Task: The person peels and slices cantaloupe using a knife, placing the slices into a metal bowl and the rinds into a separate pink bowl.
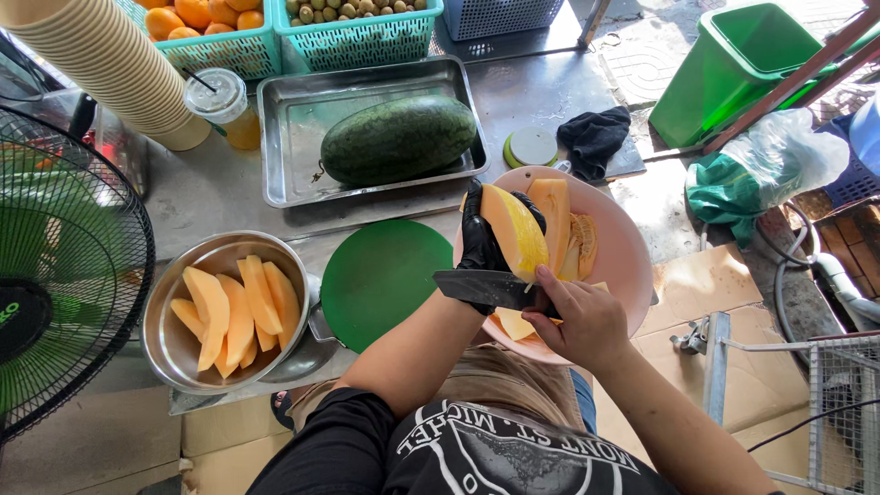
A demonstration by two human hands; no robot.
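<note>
Orange melon wedge (514,231), pale yellow along its peeled rind, sat right of frame centre over the round pink plastic basin (628,247), gripped by the black-gloved left hand (481,240); the bare right hand (582,321) clasped the dark-bladed knife (484,288) beneath it.

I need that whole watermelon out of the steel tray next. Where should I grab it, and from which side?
The watermelon lies on its side, long axis running left to right in the steel tray. It looks too broad and smooth for one hand. Probably best to come from above and cup both rounded ends, lifting straight over the low rim.
</note>
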